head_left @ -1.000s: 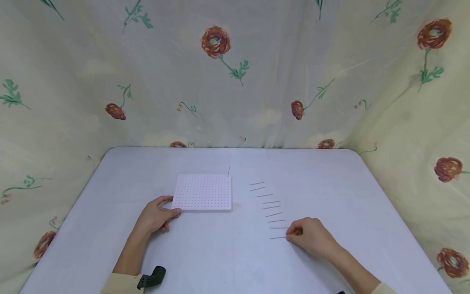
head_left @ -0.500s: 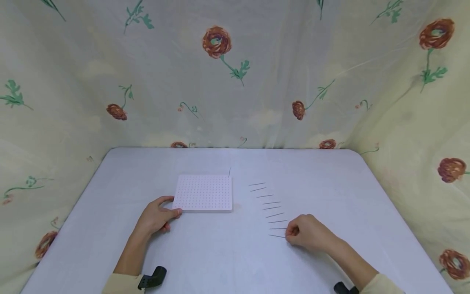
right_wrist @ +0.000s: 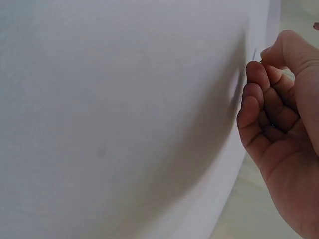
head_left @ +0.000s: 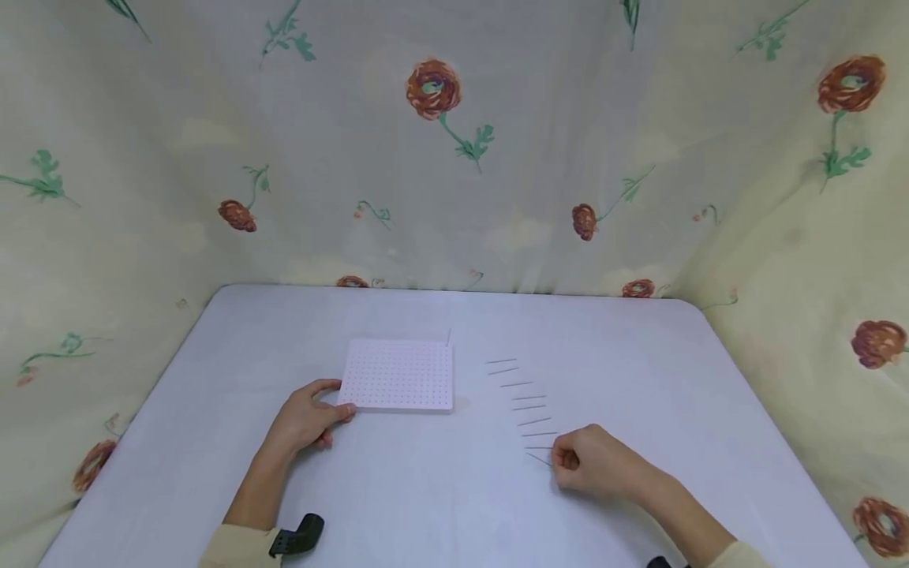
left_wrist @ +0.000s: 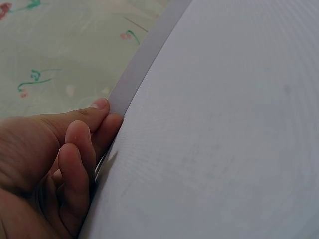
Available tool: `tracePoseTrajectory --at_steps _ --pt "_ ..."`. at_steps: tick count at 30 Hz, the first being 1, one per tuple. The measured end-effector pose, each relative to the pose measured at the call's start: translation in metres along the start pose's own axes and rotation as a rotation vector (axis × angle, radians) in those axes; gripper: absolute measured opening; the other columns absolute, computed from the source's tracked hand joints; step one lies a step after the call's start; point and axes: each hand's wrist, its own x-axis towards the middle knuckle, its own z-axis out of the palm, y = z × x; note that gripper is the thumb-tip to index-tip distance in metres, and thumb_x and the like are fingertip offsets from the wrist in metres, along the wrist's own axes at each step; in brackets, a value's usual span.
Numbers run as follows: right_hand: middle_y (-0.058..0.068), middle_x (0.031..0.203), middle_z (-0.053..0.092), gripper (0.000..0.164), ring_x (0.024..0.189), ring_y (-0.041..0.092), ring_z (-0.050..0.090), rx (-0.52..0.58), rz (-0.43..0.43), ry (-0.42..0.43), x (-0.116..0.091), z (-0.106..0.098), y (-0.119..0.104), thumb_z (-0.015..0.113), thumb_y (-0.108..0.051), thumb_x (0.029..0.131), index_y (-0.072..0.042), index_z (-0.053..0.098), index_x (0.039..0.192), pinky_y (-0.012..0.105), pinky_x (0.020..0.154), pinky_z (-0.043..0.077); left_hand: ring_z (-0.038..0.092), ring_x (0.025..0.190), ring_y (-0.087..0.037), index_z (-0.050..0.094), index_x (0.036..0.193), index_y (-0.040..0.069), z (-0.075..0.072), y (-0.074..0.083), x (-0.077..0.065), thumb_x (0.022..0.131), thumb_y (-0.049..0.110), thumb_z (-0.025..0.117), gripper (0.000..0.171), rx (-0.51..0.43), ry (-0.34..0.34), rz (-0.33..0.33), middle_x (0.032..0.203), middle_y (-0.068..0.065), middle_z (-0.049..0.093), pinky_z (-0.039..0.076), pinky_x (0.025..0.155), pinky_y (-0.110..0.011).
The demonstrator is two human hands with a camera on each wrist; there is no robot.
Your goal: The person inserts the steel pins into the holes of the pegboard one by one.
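A white pegboard (head_left: 398,377) with rows of small holes lies left of the table's middle. One thin dark pin (head_left: 449,338) stands upright in its far right corner. My left hand (head_left: 304,418) holds the board's near left corner, thumb at the front edge and a finger at the left side; the left wrist view shows these fingers (left_wrist: 101,103) against the board's edge. My right hand (head_left: 600,464) pinches a thin pin (head_left: 537,458) between thumb and forefinger, its free end pointing left and tilted. In the right wrist view the other fingers (right_wrist: 251,112) are curled in.
Several more thin pins (head_left: 529,407) lie roughly parallel in a slanting column between the board and my right hand. The white table (head_left: 426,489) has a floral curtain (head_left: 511,173) behind it and at both sides. A black wrist strap (head_left: 298,536) sits at my left sleeve.
The pinched pin has turned, from lying level with the others to slanting with its left end higher. My left hand stays at the board's corner. The head view has shifted slightly.
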Motion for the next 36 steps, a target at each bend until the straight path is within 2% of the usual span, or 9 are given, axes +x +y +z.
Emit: tracePoseTrajectory --at_steps 6,15,24,29,36 --pt "-0.017 0.063 0.050 0.023 0.059 -0.003 0.045 0.061 -0.022 0.081 0.001 -0.006 -0.010 0.067 -0.005 0.082 -0.025 0.060 0.075 0.019 0.056 0.042 0.050 0.042 -0.011 0.046 0.149 0.008 0.000 0.005 0.001 0.091 0.024 0.078 0.069 0.030 0.005 0.002 0.074 -0.004 0.071 0.042 0.046 -0.023" --pt "-0.013 0.077 0.061 0.020 0.072 0.000 0.056 0.206 -0.031 0.198 0.002 -0.018 -0.016 0.070 -0.003 0.089 -0.022 0.064 0.084 0.020 0.068 0.050 0.051 0.042 -0.011 0.045 0.150 0.007 -0.001 0.003 0.002 0.091 0.023 0.078 0.069 0.043 0.005 -0.010 0.077 -0.004 0.073 0.043 0.046 -0.022" --pt "-0.004 0.088 0.068 0.004 0.079 0.005 0.060 0.328 0.056 0.239 0.011 -0.029 -0.023 0.072 -0.010 0.094 -0.012 0.070 0.096 0.021 0.074 0.051 0.050 0.042 -0.010 0.046 0.149 0.007 -0.001 0.002 -0.001 0.090 0.023 0.078 0.069 0.033 0.010 -0.009 0.078 -0.005 0.074 0.042 0.045 -0.022" --pt "0.007 0.096 0.072 0.010 0.081 0.008 0.060 0.316 0.110 0.234 0.015 -0.035 -0.024 0.067 -0.012 0.098 -0.007 0.072 0.105 0.022 0.073 0.051 0.051 0.042 -0.010 0.046 0.149 0.007 0.000 0.001 -0.002 0.091 0.022 0.078 0.068 0.019 0.010 -0.008 0.079 -0.004 0.075 0.043 0.045 -0.022" --pt "0.013 0.093 0.068 0.013 0.078 0.018 0.054 0.303 0.234 0.280 0.025 -0.045 -0.025 0.065 -0.020 0.101 -0.007 0.068 0.102 0.024 0.065 0.046 0.050 0.040 -0.010 0.048 0.148 0.006 0.000 -0.001 -0.001 0.090 0.022 0.078 0.067 0.014 0.026 0.031 0.078 -0.003 0.075 0.041 0.045 -0.022"
